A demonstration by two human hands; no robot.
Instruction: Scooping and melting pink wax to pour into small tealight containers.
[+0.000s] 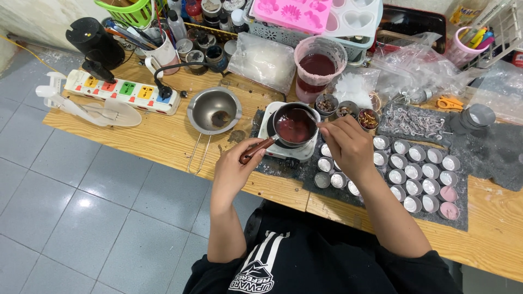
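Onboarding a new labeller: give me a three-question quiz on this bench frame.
1. True or false: the left hand grips the small pot's wooden handle.
2. What colour is the liquid in the small pot?
3. The empty steel bowl sits: A) left of the pot, B) on the hot plate, C) on the floor.

Key: 1 true; 2 dark red; 3 A.

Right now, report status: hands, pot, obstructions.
Left hand grips small pot handle. Right hand pinches stirrer at pot rim. Tealight cups close beside.
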